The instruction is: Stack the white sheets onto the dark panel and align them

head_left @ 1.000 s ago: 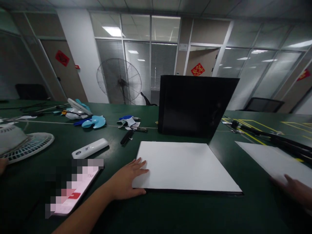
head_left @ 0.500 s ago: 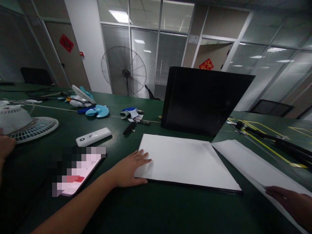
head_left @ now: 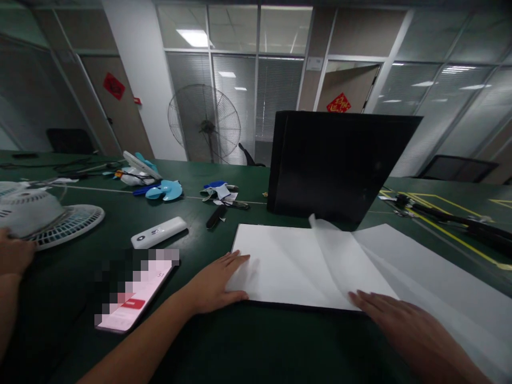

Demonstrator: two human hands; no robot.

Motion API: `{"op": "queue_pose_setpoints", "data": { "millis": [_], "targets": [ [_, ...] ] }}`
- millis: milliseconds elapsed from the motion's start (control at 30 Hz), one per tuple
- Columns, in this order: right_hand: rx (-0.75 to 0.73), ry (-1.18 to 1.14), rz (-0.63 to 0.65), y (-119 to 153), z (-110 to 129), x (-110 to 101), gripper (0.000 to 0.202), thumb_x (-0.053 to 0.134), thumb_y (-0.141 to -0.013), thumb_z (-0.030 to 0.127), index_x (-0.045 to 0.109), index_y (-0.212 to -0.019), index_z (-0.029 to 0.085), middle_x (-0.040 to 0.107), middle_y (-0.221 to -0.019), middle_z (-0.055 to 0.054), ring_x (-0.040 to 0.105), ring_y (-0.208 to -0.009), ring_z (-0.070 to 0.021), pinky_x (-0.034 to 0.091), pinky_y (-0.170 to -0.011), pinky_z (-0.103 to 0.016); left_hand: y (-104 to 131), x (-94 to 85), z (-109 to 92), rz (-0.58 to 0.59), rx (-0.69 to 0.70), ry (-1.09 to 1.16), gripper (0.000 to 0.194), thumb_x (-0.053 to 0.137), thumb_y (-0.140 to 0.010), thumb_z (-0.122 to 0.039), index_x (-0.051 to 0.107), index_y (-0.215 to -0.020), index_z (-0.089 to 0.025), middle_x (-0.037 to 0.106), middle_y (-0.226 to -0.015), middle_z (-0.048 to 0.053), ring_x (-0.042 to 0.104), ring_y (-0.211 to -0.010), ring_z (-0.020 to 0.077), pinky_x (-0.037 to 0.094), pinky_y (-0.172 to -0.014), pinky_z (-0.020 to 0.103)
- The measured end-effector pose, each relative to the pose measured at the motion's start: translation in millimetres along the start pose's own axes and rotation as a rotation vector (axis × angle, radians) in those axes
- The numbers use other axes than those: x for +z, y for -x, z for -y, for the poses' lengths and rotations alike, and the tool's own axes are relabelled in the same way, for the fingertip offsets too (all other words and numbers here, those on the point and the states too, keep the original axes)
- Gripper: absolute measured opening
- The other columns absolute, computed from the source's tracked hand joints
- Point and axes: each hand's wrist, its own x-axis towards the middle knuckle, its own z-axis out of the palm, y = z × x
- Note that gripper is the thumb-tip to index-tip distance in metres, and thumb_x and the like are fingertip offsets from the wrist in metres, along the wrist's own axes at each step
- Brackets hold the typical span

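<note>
A flat rectangular board with a white top and dark edge [head_left: 276, 261] lies on the green table. My left hand [head_left: 218, 282] rests spread over its left end, fingers and thumb apart. A large, thin white sheet of paper [head_left: 436, 272] stretches from the right across the board's right part, its far corner curled up. My right hand [head_left: 404, 325] holds the sheet's near edge at the board's front right; the thumb is hidden below the fingers.
Behind the board stands a big black box-like panel [head_left: 340, 165]. To the left lie a phone [head_left: 134, 298], a white oblong device [head_left: 160, 232] and a black tool [head_left: 216, 216]. Another person's hand [head_left: 16, 253] touches a white fan part [head_left: 70, 226]. Blue fan blades [head_left: 165, 190] lie farther back.
My right hand has moved left with the sheet, which now covers the board's right part. My left hand stays on the board's left end. The view has shifted slightly.
</note>
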Motion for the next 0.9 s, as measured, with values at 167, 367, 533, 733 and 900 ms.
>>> {"op": "queue_pose_setpoints", "data": {
  "millis": [167,367,533,733,900],
  "targets": [
    [-0.329,0.006,0.110,-38,59,-22,0.075,0.048,-0.080,0.004,0.054,-0.148,0.034,0.055,-0.147,-0.007,0.059,-0.128,-0.0359,0.055,-0.100,-0.062,-1,4.5,1,-0.086,-0.066,0.069,0.103,0.056,-0.094,-0.065,-0.008,-0.165,-0.028,0.010,-0.173,0.011,0.038,-0.149,0.0373,0.034,-0.121,0.053],
    [-0.382,-0.085,0.146,-65,62,-24,0.072,0.048,-0.088,0.007,0.047,-0.152,0.040,0.047,-0.154,-0.005,0.051,-0.137,-0.0342,0.046,-0.108,-0.066,-5,6.1,-1,-0.130,-0.086,0.031,0.071,0.054,-0.098,-0.055,0.028,-0.162,-0.036,0.000,-0.174,0.001,0.036,-0.150,0.0364,0.038,-0.119,0.052],
    [-0.326,-0.272,0.119,-70,46,-14,0.055,0.046,-0.100,0.026,0.045,-0.151,0.046,0.047,-0.155,0.002,0.046,-0.142,-0.0322,0.041,-0.113,-0.066,-6,5.8,-3,-0.143,-0.101,-0.081,0.044,0.061,-0.094,-0.045,0.067,-0.136,-0.031,0.019,-0.172,-0.001,0.033,-0.152,0.0361,0.035,-0.122,0.053],
    [-0.276,-0.479,0.132,-68,26,-22,0.049,0.050,-0.101,0.053,0.050,-0.149,0.044,0.046,-0.157,0.002,0.043,-0.144,-0.0300,0.039,-0.117,-0.058,-7,2.5,-6,-0.081,-0.034,-0.148,0.054,0.067,-0.090,-0.051,0.063,-0.141,-0.032,0.041,-0.162,0.001,0.038,-0.150,0.0312,0.033,-0.123,0.052],
    [0.093,-0.301,0.030,-73,-15,-5,0.066,0.043,-0.098,0.066,0.041,-0.157,0.035,0.036,-0.163,-0.003,0.032,-0.150,-0.0348,0.029,-0.120,-0.064,-10,1.8,-5,-0.034,-0.057,-0.178,0.060,0.066,-0.090,-0.051,0.056,-0.147,-0.033,0.042,-0.162,0.000,0.036,-0.151,0.0309,0.032,-0.123,0.056]
  ]
}}
